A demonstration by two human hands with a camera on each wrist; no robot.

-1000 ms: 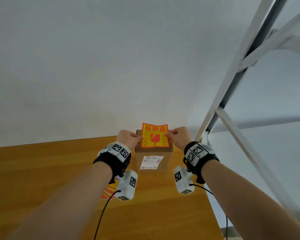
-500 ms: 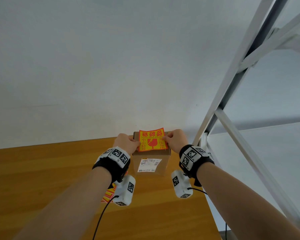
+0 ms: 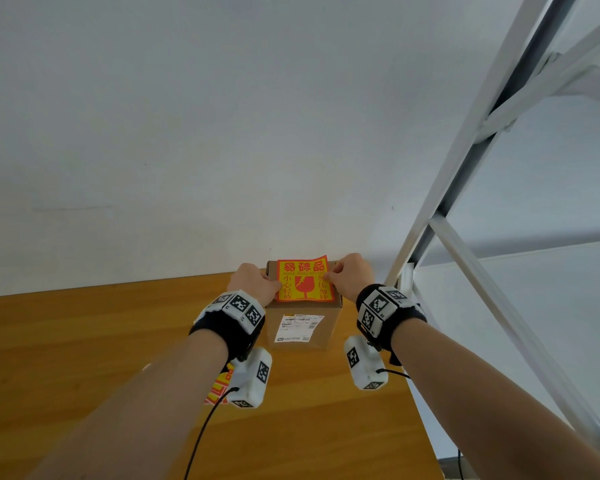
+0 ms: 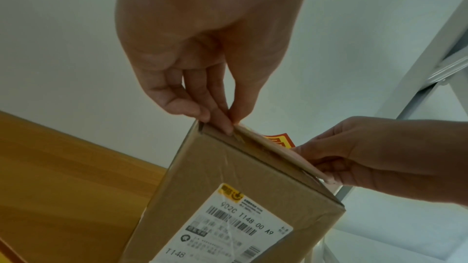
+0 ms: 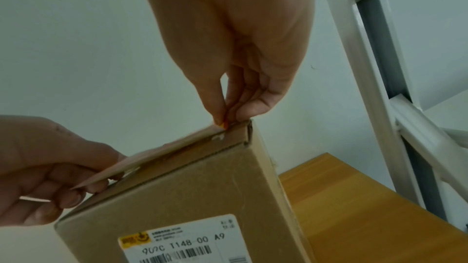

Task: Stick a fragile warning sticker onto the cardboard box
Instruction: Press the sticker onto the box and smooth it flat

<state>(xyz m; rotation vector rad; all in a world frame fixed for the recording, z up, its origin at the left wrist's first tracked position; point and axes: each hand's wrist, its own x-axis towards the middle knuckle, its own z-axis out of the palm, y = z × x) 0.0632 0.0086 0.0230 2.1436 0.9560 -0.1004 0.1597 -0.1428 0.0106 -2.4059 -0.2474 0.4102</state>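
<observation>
Lying flat atop box, sticker reads upright.

Left hand and right hand reach forward, fingertips pinched.

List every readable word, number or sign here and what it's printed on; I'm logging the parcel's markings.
"易碎品", "小心轻放" and a broken-glass sign: the red-and-yellow fragile sticker on the cardboard box.
"FRAGILE: HANDLE WITH CARE": same sticker, small, partly hidden by the right hand.
"902C T148-00 A9": white shipping label.
"T148": same label, lower corner.
Label's barcodes and fine print: too blurred to read.
</observation>
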